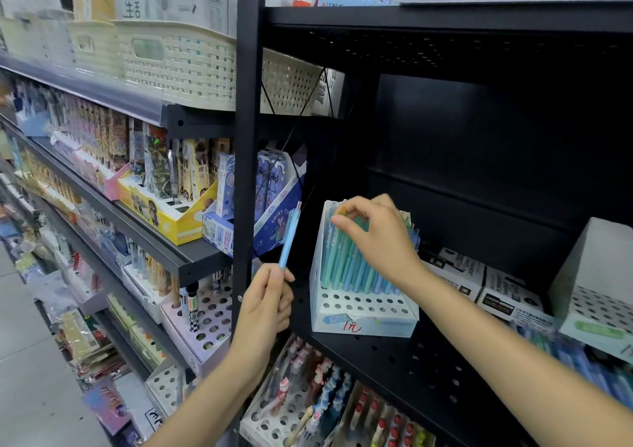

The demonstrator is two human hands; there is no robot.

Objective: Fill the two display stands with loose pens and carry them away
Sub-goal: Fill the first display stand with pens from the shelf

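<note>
A person's left hand (pixel 265 301) grips the lower end of a light-blue pen (pixel 289 237), holding it upright just left of a white display stand (pixel 363 313), while the right hand (pixel 373 237) reaches over the stand's back rows, fingertips pinching the top of a green pen (pixel 337 241) among those already standing in it. The stand sits on a black perforated shelf (pixel 411 354) directly beneath the right hand, its rear holes filled and two front rows open. A second, empty-looking stand (pixel 596 296) waits well to the right of the right forearm, partly cut off by the frame edge. The pens look light, stiff and smooth, likely easiest pinched near the cap and dropped straight into a hole; the cardboard stand appears light and could tip or spill when carried, so a hold low on both sides seems safest. A black upright post (pixel 246 172) stands just beside the left hand, and boxed markers (pixel 479 285) lie behind the right wrist, crowding the way between the two stands.
</note>
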